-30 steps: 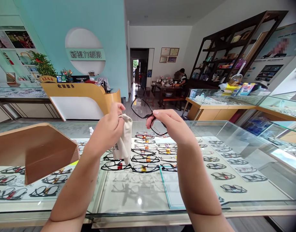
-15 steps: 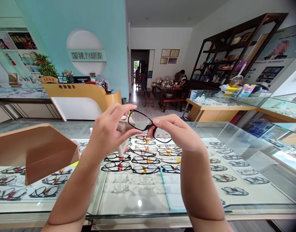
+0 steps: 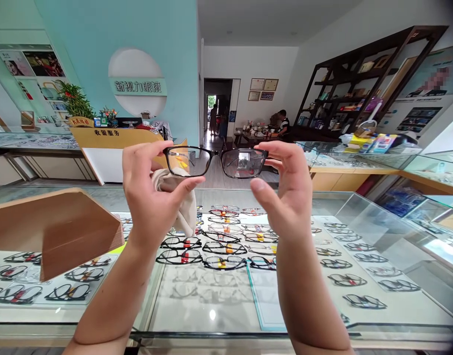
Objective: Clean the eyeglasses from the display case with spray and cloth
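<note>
A pair of black-framed eyeglasses (image 3: 216, 153) is held up level above the glass counter, lenses facing me. My left hand (image 3: 147, 190) grips the left rim, index finger on top and thumb below. A pale cloth (image 3: 188, 209) is tucked in that same hand and hangs down behind the thumb. At the right end of the frame is my right hand (image 3: 287, 187), its index finger on the upper corner and its thumb just under the lower rim. Whether that thumb touches the rim is hard to see. Rows of display eyeglasses (image 3: 223, 246) lie below, inside the counter.
A brown box-like object (image 3: 74, 227) sits on the counter (image 3: 197, 315) at left. Beyond stand a cash desk (image 3: 115, 158), a glass showcase (image 3: 333, 167) and a dark shelf unit (image 3: 359, 79). A person (image 3: 283, 125) is at a table in the back.
The eyeglasses have gone from tilted to level, facing me. My right hand has shifted from the bridge to the right end of the frame. My left hand has moved slightly left.
</note>
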The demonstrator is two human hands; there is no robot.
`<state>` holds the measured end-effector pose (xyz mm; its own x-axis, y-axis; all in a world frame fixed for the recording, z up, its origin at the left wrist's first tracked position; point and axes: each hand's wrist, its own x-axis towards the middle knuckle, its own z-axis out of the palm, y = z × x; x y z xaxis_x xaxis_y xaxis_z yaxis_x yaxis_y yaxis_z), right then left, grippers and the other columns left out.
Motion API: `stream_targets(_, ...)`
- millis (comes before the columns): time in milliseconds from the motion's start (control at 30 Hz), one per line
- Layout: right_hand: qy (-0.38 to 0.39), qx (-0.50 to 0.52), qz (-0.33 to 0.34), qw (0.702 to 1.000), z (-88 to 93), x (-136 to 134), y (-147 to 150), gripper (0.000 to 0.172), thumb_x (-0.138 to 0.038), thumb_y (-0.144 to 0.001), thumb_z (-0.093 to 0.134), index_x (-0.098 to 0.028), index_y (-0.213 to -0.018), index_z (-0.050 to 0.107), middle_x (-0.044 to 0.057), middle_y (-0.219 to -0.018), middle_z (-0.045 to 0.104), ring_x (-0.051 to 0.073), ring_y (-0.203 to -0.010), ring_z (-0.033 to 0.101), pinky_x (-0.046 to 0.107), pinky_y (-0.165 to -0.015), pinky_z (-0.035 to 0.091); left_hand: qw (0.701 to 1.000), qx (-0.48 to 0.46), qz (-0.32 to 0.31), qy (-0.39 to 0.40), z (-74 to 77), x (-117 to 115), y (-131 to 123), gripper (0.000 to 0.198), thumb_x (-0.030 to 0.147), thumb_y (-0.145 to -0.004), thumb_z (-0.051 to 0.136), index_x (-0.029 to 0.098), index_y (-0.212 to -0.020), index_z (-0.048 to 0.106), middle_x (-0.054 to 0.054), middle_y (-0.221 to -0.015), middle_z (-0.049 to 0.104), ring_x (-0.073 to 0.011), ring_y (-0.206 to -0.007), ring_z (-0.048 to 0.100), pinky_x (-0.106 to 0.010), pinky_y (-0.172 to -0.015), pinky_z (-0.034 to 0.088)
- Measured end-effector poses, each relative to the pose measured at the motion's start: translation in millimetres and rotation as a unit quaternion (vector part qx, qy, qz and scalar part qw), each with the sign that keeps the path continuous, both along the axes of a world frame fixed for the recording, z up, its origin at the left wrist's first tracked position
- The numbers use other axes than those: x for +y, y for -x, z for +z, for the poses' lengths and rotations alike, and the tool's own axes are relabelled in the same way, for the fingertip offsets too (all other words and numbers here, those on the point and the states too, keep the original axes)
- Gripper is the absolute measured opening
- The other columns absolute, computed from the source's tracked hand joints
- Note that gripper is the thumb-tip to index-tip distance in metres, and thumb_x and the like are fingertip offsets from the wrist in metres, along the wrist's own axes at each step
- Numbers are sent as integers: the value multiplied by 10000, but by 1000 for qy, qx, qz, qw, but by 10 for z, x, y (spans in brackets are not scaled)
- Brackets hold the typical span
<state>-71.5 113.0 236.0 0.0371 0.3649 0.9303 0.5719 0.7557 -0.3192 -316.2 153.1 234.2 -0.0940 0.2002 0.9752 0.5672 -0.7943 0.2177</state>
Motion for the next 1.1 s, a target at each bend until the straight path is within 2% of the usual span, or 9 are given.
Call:
stream_targets(100,19,-12,-29,999,-9,-7,53,519,-494,-1022,714,-338,-1508,618,105,-1478,676,341,-1393,654,558,-1161,573,999,-15,5,50,-7,-35,-12,618,684,-938,847,313,-1411,706,-98,-1339,676,-303,-1186,719,-484,-870,659)
stream_targets(233,19,7,-28,999,-32,19,100,537,-454,-1049,715,-337,-1556,577,113,-1514,668,324,-1377,673,542,-1145,588,997,-24,2,71,-43,-21,-30,666,646,-891,907,348,-1442,680,-96,-1346,648,-261,-1079,713,-436,-873,652)
stream_targets(367,26,3,-25,999,-51,43,105,611,-451,-1029,756,-345,-1593,548,119,-1547,653,339,-1406,664,558,-1154,590,997,-19,9,74,-81,29,-28,672,646,-915,880,344,-1471,652,-103,-1359,643,-265,-1084,704,-434,-924,639)
stream_targets(500,29,15,-27,999,-50,46,110,599,-442,-1033,755,-342,-1591,562,121,-1530,668,339,-1405,667,555,-1155,590,997,-19,7,77,-80,34,-38,649,629,-931,872,350,-1478,662,-105,-1344,651,-269,-1075,705,-452,-950,631)
stream_targets(767,39,52,-36,997,-28,44,118,511,-460,-1048,753,-340,-1527,622,110,-1478,720,315,-1340,701,535,-1115,610,997,-18,7,72,-122,65,-99,648,572,-990,829,312,-1550,633,-110,-1330,697,-236,-1021,711,-407,-869,650)
stream_targets(933,37,46,-49,997,-32,46,105,513,-473,-1064,725,-365,-1553,616,102,-1475,721,318,-1354,699,532,-1084,633,997,-22,9,74,-144,83,-138,544,547,-1038,772,312,-1515,659,-99,-1323,712,-225,-1023,715,-377,-848,643)
stream_targets(1100,45,53,-59,996,-32,49,96,493,-473,-1058,735,-359,-1532,659,105,-1457,736,314,-1321,715,537,-1096,633,995,-33,-1,91,-151,89,-153,547,553,-1030,782,282,-1489,658,-111,-1330,693,-231,-1030,706,-378,-841,617)
